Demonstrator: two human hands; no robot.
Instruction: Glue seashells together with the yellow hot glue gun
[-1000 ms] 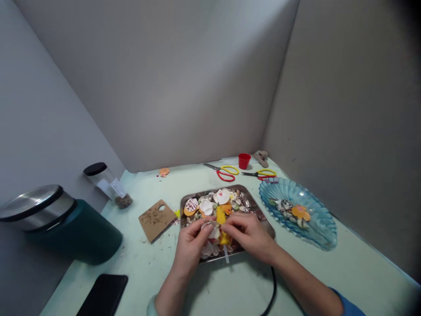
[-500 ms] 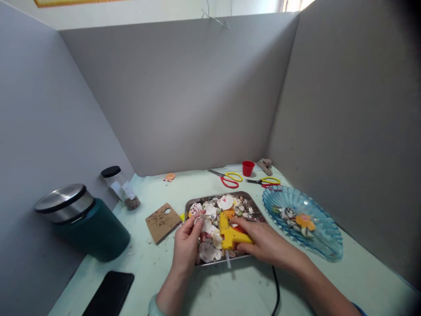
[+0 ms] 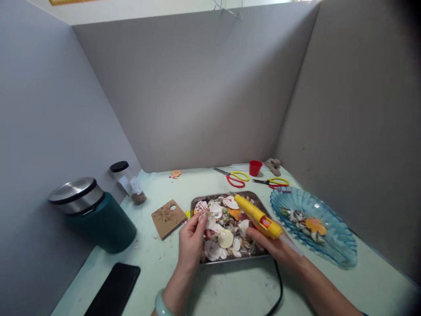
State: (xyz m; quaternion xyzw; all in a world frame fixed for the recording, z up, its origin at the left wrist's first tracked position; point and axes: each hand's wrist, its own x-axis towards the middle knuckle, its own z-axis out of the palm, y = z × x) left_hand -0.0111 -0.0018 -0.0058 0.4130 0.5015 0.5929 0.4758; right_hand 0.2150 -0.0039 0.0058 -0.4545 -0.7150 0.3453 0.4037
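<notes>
Over the left part of a metal tray [image 3: 230,260] full of seashells, my left hand [image 3: 193,237] pinches a small pale shell [image 3: 208,214] between thumb and fingers. My right hand [image 3: 268,241] is wrapped round a yellow hot glue gun [image 3: 256,214], held above the tray's right side. Its nozzle points up and to the left, and a clear glue stick [image 3: 291,243] sticks out of the back. The trigger is hidden by the hand. Among the shells lie a cream round shell [image 3: 225,238] and an orange one [image 3: 234,213].
A blue glass dish [image 3: 342,241] with shells stands at the right. Scissors [image 3: 239,179], pliers-like snips [image 3: 269,182] and a red cup [image 3: 255,168] lie behind. On the left are a brown board [image 3: 168,220], a jar [image 3: 131,186], a teal flask [image 3: 105,224] and a phone [image 3: 113,289]. A black cord [image 3: 280,285] trails below.
My right hand has drawn the glue gun to the right, away from my left hand, and turned it so the nozzle tilts up-left. My left hand keeps its pinch. The view has shifted slightly.
</notes>
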